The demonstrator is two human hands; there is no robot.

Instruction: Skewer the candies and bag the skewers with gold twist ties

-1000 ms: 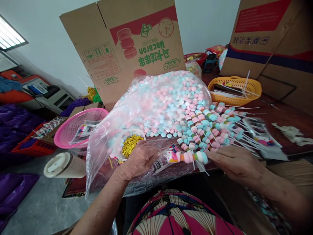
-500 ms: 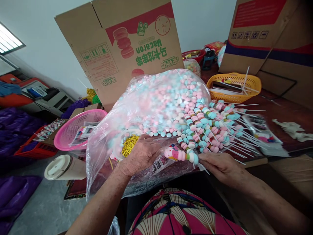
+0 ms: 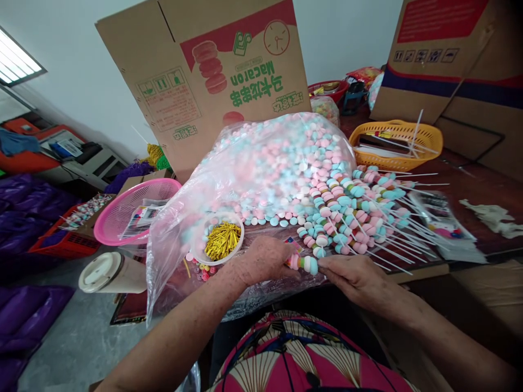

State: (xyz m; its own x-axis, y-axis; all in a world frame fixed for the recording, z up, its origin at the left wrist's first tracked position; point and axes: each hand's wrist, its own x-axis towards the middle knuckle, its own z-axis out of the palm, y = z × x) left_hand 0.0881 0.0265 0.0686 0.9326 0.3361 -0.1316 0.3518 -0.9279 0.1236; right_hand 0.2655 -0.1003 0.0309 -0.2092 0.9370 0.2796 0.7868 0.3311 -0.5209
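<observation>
A candy skewer (image 3: pixel 304 263) of pink, green, white and blue pieces lies between my two hands. My left hand (image 3: pixel 267 260) is closed over its far-left end and hides the decorated tip. My right hand (image 3: pixel 357 277) pinches the stick end, just past the blue piece. The colourful corner of a printed plastic packet (image 3: pixel 293 245) shows behind the left fingers; whether the skewer is inside it, I cannot tell. Left of that hand, a round white tub (image 3: pixel 241 247) holds gold twist ties (image 3: pixel 223 240). Finished-looking skewers (image 3: pixel 359 212) are piled beyond my right hand.
A big clear bag (image 3: pixel 261 158) of pastel candies fills the table's middle. Cardboard boxes (image 3: pixel 245 65) stand behind it. A yellow basket (image 3: pixel 398 158) with white sticks is at right, near flat packets (image 3: pixel 443 220). A pink basket (image 3: pixel 110 220) and a lidded cup (image 3: pixel 110 272) stand left.
My left hand has moved right and closed over the skewer's decorated end, which was in sight before. The tub of gold ties is now uncovered. My right hand keeps its pinch, slightly further left.
</observation>
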